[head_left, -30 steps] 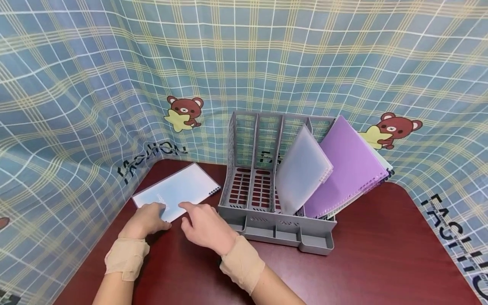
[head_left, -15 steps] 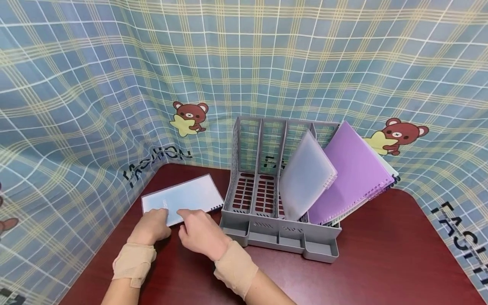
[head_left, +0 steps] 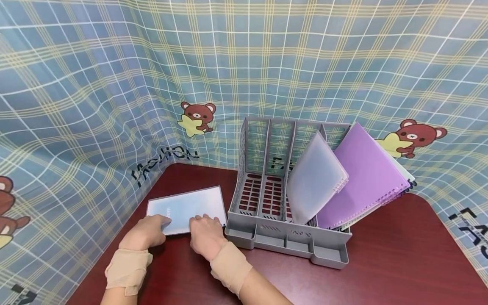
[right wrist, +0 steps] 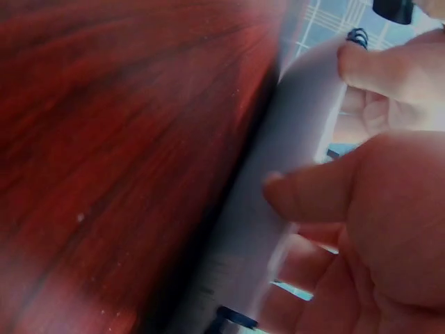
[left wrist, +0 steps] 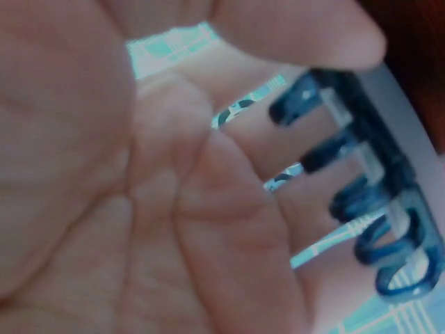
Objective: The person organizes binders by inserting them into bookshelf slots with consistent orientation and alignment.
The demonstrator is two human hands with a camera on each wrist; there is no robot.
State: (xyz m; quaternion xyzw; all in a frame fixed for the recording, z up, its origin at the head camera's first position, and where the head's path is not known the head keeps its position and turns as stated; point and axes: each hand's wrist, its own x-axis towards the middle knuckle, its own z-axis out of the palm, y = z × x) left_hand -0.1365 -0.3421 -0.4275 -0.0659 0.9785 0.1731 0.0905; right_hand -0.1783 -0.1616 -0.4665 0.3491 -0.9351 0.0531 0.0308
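A pale blue-white loose-leaf notebook (head_left: pixel 206 201) with a translucent cover lies at the table's left, beside the grey file organizer (head_left: pixel 244 220). My left hand (head_left: pixel 142 232) grips its near left part, thumb on one face and fingers on the other. Dark binding rings (left wrist: pixel 393 240) curve beside those fingers in the left wrist view. Further right along the near edge, my right hand (head_left: pixel 206 237) pinches the same notebook; in the right wrist view the thumb (right wrist: pixel 306 195) presses one cover and the fingers lie behind. The head view hides most fingertips.
Inside the organizer's right-hand slots lean a frosted notebook (head_left: pixel 316 182) and a purple notebook (head_left: pixel 366 178), the latter jutting past the right side. Small trays (head_left: pixel 329 253) line the organizer's front. A plaid curtain (head_left: pixel 213 63) surrounds the dark red table (head_left: pixel 389 250).
The notebook has turned clockwise, bringing its near edge closer to level in the head view. My right hand's extended index finger has folded in as that hand takes hold of the edge.
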